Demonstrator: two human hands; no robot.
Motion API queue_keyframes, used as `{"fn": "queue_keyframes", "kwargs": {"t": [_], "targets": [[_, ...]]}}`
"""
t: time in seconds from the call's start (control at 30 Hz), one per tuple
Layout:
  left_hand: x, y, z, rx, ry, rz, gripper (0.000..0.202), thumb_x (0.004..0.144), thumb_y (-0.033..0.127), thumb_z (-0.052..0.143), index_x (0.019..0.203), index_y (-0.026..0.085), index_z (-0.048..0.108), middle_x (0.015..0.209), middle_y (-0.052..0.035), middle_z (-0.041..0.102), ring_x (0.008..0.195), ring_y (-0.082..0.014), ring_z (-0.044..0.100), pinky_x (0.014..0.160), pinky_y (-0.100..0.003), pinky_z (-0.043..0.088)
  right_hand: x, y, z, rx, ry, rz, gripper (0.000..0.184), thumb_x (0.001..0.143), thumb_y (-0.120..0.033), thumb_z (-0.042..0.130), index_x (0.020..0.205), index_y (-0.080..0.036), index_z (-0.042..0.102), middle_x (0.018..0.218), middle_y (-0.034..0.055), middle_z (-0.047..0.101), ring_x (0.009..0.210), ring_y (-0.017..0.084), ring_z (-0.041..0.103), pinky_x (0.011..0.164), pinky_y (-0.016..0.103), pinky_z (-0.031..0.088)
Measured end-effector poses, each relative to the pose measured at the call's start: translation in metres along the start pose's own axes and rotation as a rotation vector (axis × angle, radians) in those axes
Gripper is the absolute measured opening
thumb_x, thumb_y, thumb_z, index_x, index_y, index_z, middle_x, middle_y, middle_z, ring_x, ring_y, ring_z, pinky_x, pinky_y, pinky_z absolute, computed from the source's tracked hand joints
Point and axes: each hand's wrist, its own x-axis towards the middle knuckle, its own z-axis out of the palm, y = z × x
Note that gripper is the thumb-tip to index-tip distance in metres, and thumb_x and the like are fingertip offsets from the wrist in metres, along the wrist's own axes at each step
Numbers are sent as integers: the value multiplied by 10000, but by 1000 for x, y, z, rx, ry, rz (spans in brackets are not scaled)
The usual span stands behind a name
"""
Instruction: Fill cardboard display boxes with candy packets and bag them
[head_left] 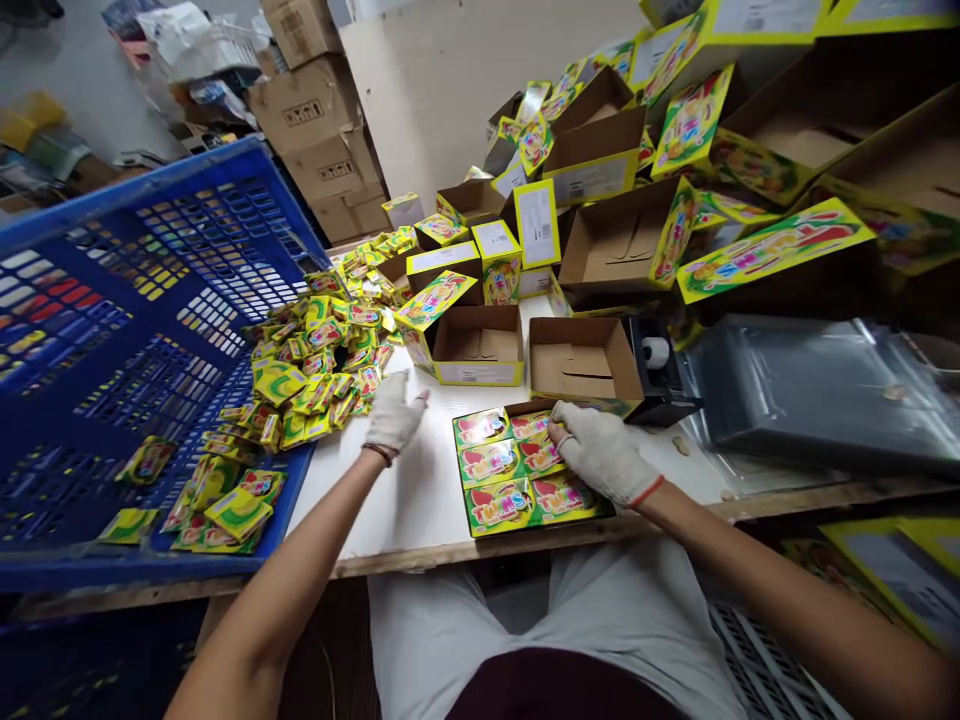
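An open display box (465, 510) lies on the white table in front of me, with rows of small yellow-green packets (501, 505) in it, face up with bright lettering. My right hand (606, 452), in a whitish knitted glove, is closed at the box's right side, its fingertips pinching at a packet in the upper right; the hand hides the packets under it. To the left, my gloved left hand (396, 412) is open and holds nothing, its fingers stretched toward a heap of loose packets (322, 350).
A blue plastic crate (90, 400) lies tipped at the left, packets spilling from it. Empty display boxes (480, 345) stand behind, more piled at the right. A black tape dispenser (660, 370) and a stack of clear plastic film (817, 390) sit on the right. Cardboard cartons (315, 110) stand behind.
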Motion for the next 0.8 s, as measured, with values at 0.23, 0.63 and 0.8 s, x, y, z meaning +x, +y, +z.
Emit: {"fn": "queue_keyframes", "kwargs": {"t": [0.23, 0.63, 0.8], "targets": [[62, -73, 2, 231, -62, -335, 328, 840, 432, 695, 966, 145, 599, 1055, -186, 684, 1114, -381, 610, 931, -557, 475, -7, 5, 29, -181, -40, -159, 243, 951, -256, 469, 1008, -146, 678, 1048, 154, 711, 1049, 288, 613, 888, 391, 370], [50, -71, 19, 225, 10, -453, 348, 792, 268, 755, 1075, 118, 620, 1039, -157, 682, 973, -335, 670, 815, -506, 549, -14, 13, 46, -264, 22, -295, 318, 971, -233, 421, 1115, -155, 694, 1194, 188, 696, 1328, 366, 467, 982, 510, 360], [6, -32, 7, 89, 92, -154, 420, 790, 191, 669, 1200, 175, 582, 1118, -169, 688, 1083, -349, 651, 909, -488, 534, -11, 15, 50, -12, 116, -273, 288, 934, -291, 459, 1079, -201, 690, 1127, 139, 717, 1259, 343, 533, 1002, 526, 379]]}}
